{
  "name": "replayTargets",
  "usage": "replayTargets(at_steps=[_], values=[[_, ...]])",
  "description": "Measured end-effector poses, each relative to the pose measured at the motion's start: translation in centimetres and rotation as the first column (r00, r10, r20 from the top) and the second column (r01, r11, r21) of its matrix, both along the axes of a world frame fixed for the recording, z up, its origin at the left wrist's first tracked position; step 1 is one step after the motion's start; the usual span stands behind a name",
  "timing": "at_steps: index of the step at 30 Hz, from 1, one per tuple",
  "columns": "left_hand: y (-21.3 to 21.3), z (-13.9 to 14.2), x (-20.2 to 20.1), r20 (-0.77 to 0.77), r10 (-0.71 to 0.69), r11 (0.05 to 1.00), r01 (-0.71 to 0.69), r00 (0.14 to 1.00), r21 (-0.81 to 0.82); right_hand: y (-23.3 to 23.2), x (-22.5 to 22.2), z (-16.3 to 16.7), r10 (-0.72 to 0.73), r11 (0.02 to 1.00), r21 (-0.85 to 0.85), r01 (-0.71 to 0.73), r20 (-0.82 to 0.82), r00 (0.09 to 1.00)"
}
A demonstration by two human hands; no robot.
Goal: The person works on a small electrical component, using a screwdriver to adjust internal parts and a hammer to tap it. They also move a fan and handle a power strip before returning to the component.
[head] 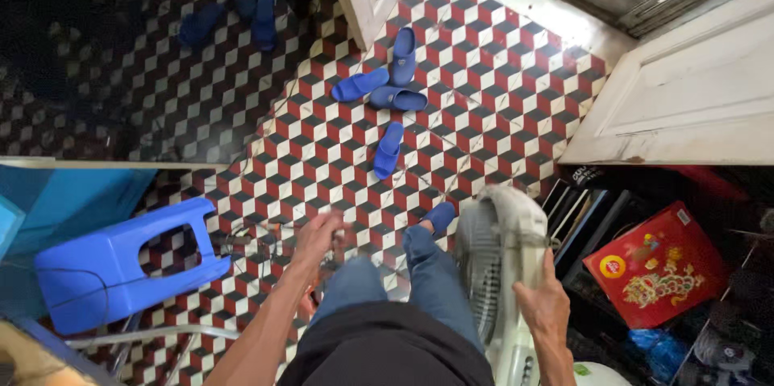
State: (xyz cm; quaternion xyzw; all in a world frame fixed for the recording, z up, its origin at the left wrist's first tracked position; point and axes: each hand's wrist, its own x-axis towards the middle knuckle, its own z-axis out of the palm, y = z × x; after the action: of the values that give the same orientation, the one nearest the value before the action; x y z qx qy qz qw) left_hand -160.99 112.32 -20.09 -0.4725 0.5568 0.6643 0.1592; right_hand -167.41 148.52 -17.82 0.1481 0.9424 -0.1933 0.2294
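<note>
White electric fan [496, 261] stands on the tiled floor [484, 72], beside the person's legs; right hand [542, 305] grips its cage edge, fingers wrapped; left hand [318, 237], left of fan, blurred, fingers' state unclear; fan likely light, top-heavy, grille flexes; hold frame or post.

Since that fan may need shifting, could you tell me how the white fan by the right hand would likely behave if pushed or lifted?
The white fan looks top-heavy: a broad wire-guarded head, so it may tip if pushed high up. Its mostly plastic-looking body suggests it is fairly light for its bulk. The right hand grips its side; the thin grille would probably flex, so the housing seems the safer hold.
</note>
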Motion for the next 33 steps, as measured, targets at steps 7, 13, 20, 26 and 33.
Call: replayTargets(at_steps=[7,13,20,26,33], values=[[1.7,-1.8,-4.4,-0.088,0.048,0.998,-0.051,0.995,-0.032,-3.7,-7.7,-0.8,0.223,0.975,-0.012,-0.224,-0.059,0.973],[-0.5,-4.6,-8.6,-0.024,0.181,0.984,-0.181,0.983,-0.005,-6.2,-19.2,-1.8,0.327,0.944,0.036,-0.327,0.004,0.945],[-3.2,-6.9,-19.3,0.030,0.288,0.957,-0.289,0.957,0.018,-10.8,-36.0,-3.7,0.409,0.912,0.018,-0.409,-0.047,0.911],[-5.5,-9.4,-33.0,0.109,0.339,0.941,-0.338,0.935,-0.025,-16.4,-55.5,-7.9,0.498,0.851,0.163,-0.499,0.049,0.866],[-2.6,-14.8,-45.0,0.143,0.336,0.940,-0.340,0.931,0.000,-17.4,-73.6,-15.8,0.646,0.758,0.108,-0.643,0.005,0.763]])
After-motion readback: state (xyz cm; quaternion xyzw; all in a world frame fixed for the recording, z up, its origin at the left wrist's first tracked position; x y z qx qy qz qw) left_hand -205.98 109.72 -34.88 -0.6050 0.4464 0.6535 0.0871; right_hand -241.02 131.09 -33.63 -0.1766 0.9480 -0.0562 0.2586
